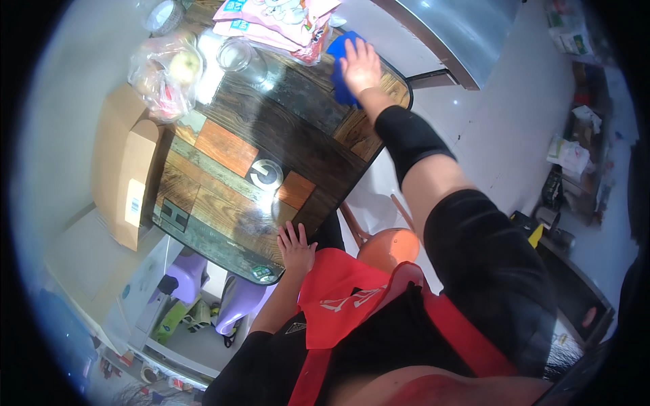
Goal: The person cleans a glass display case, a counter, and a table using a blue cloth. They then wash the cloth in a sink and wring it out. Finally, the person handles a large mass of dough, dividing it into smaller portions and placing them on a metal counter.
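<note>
A blue cloth (341, 81) lies on the far right corner of the patterned wood-look table (299, 119). On top of it rests my right hand (361, 65), fingers spread, pressing the cloth flat against the surface. My left hand (296, 248) is laid palm down on the table's near edge with its fingers apart and nothing held. Pink packages (277, 20) lie beside the cloth at the back. To their left stands a clear glass jar (242, 60), and a clear plastic bag of fruit (167, 76) sits further left.
An open cardboard box (124, 167) stands along the table's left side. An orange stool (390, 249) is close to the near edge, and purple chairs (187, 276) are below it. A metal-topped counter or appliance (457, 35) borders the far right. A woven basket (165, 16) is at the back left.
</note>
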Available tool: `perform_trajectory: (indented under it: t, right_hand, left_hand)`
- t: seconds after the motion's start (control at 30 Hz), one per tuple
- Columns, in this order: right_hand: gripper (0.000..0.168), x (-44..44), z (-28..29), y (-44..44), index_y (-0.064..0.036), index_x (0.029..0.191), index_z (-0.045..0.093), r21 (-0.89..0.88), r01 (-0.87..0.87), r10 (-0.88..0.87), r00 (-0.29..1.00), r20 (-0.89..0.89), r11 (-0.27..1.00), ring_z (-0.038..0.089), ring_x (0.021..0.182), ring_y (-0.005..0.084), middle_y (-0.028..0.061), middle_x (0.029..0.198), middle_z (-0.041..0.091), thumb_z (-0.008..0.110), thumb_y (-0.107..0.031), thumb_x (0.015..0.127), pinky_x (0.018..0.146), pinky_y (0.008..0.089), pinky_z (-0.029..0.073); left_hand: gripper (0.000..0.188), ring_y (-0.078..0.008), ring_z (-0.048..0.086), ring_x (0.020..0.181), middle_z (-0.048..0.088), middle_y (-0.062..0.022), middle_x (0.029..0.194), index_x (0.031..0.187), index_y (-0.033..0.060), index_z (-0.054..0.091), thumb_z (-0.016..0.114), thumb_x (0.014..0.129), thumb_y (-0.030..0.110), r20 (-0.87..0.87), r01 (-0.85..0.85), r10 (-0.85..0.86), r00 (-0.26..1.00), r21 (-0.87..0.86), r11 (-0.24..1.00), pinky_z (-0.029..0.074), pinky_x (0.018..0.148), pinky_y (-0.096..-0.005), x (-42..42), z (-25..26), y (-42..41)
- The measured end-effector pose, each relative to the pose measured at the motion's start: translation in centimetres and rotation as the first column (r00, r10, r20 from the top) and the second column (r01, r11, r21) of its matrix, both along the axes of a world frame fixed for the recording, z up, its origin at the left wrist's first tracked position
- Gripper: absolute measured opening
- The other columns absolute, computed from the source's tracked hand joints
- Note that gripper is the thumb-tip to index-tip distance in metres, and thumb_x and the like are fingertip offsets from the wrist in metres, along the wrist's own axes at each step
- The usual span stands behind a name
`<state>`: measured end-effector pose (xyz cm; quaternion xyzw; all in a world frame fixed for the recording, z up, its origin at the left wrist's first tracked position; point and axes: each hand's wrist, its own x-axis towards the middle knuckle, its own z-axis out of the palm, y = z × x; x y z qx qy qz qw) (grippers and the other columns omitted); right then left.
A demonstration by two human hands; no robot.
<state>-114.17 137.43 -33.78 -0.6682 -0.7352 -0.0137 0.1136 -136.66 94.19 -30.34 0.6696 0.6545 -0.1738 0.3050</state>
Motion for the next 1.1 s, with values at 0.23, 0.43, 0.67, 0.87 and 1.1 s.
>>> perform_trajectory:
  t: [0.23, 0.43, 0.67, 0.87, 1.1]
  right_hand:
    - [0.05, 7.1, -1.0, -11.0, -0.009, 0.132, 0.044, 0.02, 0.301, -0.301, 0.951, 0.07, 0.954, 0.042, 0.116, 0.0407, 0.02, 0.133, 0.042, 0.054, -0.025, 0.086, 0.098, 0.0492, 0.035]
    - [0.059, -3.8, 0.9, -22.7, -0.009, 0.135, 0.042, -0.112, -0.068, 0.06, 0.995, -0.074, 0.991, 0.035, 0.121, 0.0454, 0.0231, 0.133, 0.038, 0.061, -0.024, 0.081, 0.1, 0.0533, 0.032]
    - [0.057, -5.7, 3.1, -18.8, -0.013, 0.126, 0.051, -0.191, -0.574, 0.524, 0.813, -0.255, 0.797, 0.038, 0.124, 0.0371, 0.0156, 0.129, 0.044, 0.069, -0.023, 0.073, 0.103, 0.0491, 0.032]
    - [0.053, -7.7, 3.4, -14.2, -0.01, 0.126, 0.052, -0.147, -0.66, 0.635, 0.75, -0.187, 0.737, 0.034, 0.128, 0.0402, 0.0172, 0.134, 0.042, 0.064, -0.018, 0.075, 0.104, 0.0514, 0.031]
    - [0.041, -15.5, 0.4, -7.9, -0.007, 0.122, 0.052, -0.112, -0.886, 0.853, 0.464, -0.24, 0.451, 0.031, 0.133, 0.0337, 0.0129, 0.134, 0.043, 0.054, -0.027, 0.086, 0.108, 0.0478, 0.025]
  left_hand:
    - [0.082, -0.0467, 0.004, 0.139, 0.007, -0.0217, 0.153, 0.147, 0.0095, 0.019, 0.053, 0.086, 0.051, 0.083, -0.055, 0.058, 0.995, -0.036, 0.998, 0.008, 0.11, -0.0576, -0.3, -0.4, 0.6]
    - [0.088, -0.0415, 0.011, 0.139, 0.014, -0.0205, 0.151, 0.145, 0.0047, 0.021, 0.06, 0.081, 0.05, 0.216, -0.199, 0.191, 0.957, 0.018, 0.98, 0.009, 0.11, -0.0576, -0.7, 1.7, 1.6]
    - [0.103, -0.0408, 0.03, 0.128, 0.029, -0.0277, 0.139, 0.139, -0.0082, 0.02, 0.083, 0.062, 0.022, 0.777, -0.805, 0.289, 0.558, 0.423, 0.417, 0.025, 0.108, -0.0444, -1.7, 5.1, 25.4]
    - [0.094, -0.0347, 0.053, 0.104, 0.054, -0.0231, 0.113, 0.125, -0.0074, 0.039, 0.088, 0.055, 0.031, 0.891, -0.923, 0.256, 0.374, 0.333, 0.192, 0.042, 0.092, -0.0403, -2.8, 4.5, 42.3]
    - [0.066, -0.0284, 0.056, 0.103, 0.056, -0.0164, 0.112, 0.119, 0.0008, 0.049, 0.074, 0.073, 0.041, 0.758, -0.853, 0.419, 0.5, 0.516, 0.082, 0.044, 0.092, -0.0404, -4.7, 5.3, 37.3]
